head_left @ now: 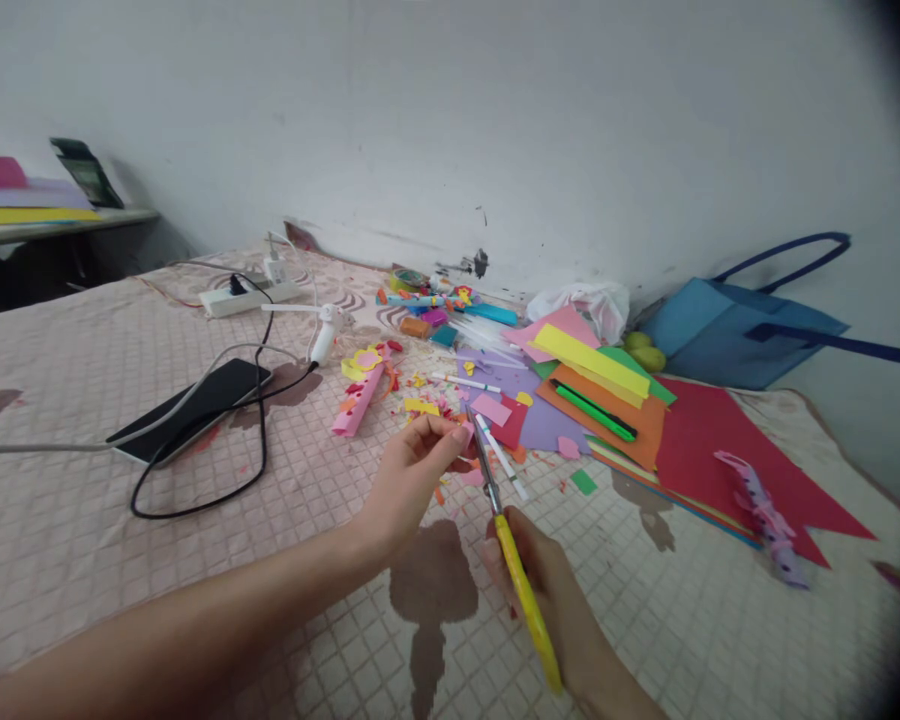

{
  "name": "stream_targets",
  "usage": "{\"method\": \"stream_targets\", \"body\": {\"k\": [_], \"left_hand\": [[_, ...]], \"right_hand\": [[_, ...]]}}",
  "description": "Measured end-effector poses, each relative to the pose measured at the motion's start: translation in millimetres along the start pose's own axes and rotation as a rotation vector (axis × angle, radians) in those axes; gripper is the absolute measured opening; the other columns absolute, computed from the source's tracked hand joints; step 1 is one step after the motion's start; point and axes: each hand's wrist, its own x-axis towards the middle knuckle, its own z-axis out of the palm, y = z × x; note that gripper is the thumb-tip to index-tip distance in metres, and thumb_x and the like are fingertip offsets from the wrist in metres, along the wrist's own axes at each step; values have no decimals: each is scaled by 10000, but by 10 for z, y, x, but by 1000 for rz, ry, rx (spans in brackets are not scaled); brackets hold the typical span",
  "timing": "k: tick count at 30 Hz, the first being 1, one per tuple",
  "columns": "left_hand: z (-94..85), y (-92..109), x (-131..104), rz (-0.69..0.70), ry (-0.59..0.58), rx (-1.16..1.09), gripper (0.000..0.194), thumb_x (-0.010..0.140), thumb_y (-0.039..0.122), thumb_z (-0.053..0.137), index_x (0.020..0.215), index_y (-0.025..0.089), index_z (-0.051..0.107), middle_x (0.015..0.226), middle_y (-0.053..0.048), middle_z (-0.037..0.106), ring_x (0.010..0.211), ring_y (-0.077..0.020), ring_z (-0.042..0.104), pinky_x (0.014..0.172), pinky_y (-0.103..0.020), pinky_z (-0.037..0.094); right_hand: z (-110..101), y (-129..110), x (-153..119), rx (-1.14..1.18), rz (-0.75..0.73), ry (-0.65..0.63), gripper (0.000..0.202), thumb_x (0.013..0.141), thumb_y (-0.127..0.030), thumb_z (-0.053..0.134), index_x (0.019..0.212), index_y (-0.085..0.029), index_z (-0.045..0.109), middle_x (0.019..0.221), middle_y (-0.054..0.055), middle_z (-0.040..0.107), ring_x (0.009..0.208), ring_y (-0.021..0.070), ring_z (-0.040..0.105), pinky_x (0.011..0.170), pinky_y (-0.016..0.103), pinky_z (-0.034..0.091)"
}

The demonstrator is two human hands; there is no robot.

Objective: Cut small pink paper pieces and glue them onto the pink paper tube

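A small piece of pink paper is pinched between the thumb and fingers of my left hand. My right hand grips a pair of scissors with yellow handles. The narrow metal blades point away from me, their tips right beside the pink piece; whether they touch it I cannot tell. Just past my hands lie a white marker, a pink paper rectangle and many tiny paper scraps. A rolled pink paper tube with a yellow flower rests to the left of them.
Coloured sheets with a green cutter knife on top lie to the right, near a purple paper roll. A blue bag leans at the wall. On the left are a dark phone-like slab, cables, a glue gun and a power strip.
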Motion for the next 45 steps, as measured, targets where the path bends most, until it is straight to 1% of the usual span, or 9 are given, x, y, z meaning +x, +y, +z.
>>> {"method": "stream_targets", "body": {"k": [5,13,23,25,28,31,34,39,45], "left_hand": [[-11,-7,9,-12,21,-10,170,744,308,632,717,150,574,739,-7,600,686,-108,560,689,-266,461],[-3,-12,15,-12,48,-9,181,746,310,632,724,144,563,751,-12,585,685,-111,562,691,-274,460],[-31,0,41,8,30,19,185,765,321,611,743,146,555,749,-14,593,722,-115,572,702,-267,475],[-43,7,52,-28,-18,83,189,776,322,597,745,144,544,730,-15,603,693,-109,578,671,-253,472],[-58,-9,54,-148,-194,241,199,776,316,588,713,138,526,672,-22,614,609,-99,569,592,-233,452],[-78,-66,38,-220,-380,410,185,764,296,588,700,132,532,640,-22,608,576,-99,557,556,-229,439],[-108,-128,18,-198,-514,561,152,768,278,564,716,137,541,636,-19,608,571,-105,556,533,-226,425],[-125,-137,-12,-111,-581,730,95,771,228,524,715,157,553,648,-10,621,594,-107,561,544,-219,412],[-123,-148,-11,-65,-550,801,86,757,216,537,701,160,570,637,-2,609,580,-102,543,530,-211,399]], "right_hand": [[-2,32,10,-47,-60,13,245,743,-398,545,654,-225,395,501,-64,354,408,83,331,350,186,295],[-8,28,5,-69,-22,9,212,730,-371,556,679,-227,408,528,-62,369,423,90,345,360,194,313],[-25,97,16,-28,7,11,296,736,-440,564,645,-215,395,504,-70,355,397,70,336,345,180,325],[-80,143,51,3,17,5,356,740,-519,539,639,-212,390,477,-76,348,366,65,334,326,181,309],[-210,161,112,63,17,23,415,749,-595,496,651,-201,409,472,-71,377,356,67,359,330,187,314],[-336,128,159,85,-25,63,336,742,-509,582,741,-194,465,508,-69,422,411,73,398,380,187,347],[-395,94,179,98,-44,54,257,722,-393,642,801,-205,486,551,-73,452,444,73,401,411,190,355],[-361,42,169,77,-5,-6,213,674,-303,641,756,-205,471,570,-73,463,441,71,384,405,200,322],[-318,19,178,30,-16,29,193,634,-266,639,699,-195,472,559,-71,446,452,75,387,407,205,313]]}}
